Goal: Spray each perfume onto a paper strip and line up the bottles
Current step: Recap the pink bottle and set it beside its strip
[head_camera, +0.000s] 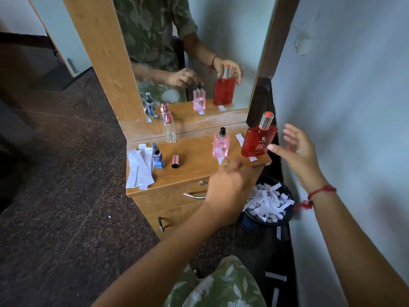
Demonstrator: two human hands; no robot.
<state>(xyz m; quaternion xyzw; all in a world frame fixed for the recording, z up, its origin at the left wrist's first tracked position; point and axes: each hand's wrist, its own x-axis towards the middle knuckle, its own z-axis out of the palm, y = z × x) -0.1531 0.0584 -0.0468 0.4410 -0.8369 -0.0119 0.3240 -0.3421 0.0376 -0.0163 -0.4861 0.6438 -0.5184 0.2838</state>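
The person's right hand [296, 149] hovers at the 3 o'clock side of the red bottle [257, 140]. Its palm is turned toward the glass and its fingers are spread wide and lightly bent, holding nothing. The thumb tip reaches the bottle's right edge, but whether it touches cannot be told. The forearm rises from 5 o'clock in the view, with a red thread round the wrist.

The left hand [230, 180] reaches in from 6 o'clock over the front edge of the dresser top [194, 171], back of the hand upward. Its fingertips are at the 6 o'clock foot of the pink bottle [221, 147], by the end of a paper strip [220, 161] that pokes out from under it. This hand is blurred (a ring shows on one finger), so it cannot be told whether its fingers pinch anything or lie loose.

The red bottle stands upright at the right end of the top, on another strip [240, 139]. The pink bottle stands near it at 9 o'clock, its black sprayer bare. Farther toward 9 o'clock a rose cap [175, 161] lies on its side, then comes the blue bottle [157, 157], then a stack of blank strips [138, 169] overhanging the left edge. The clear bottle [170, 129] stands at 12 o'clock from the cap, against the mirror's base. A bin [267, 202] of white strips sits on the floor at 5 o'clock from the dresser.
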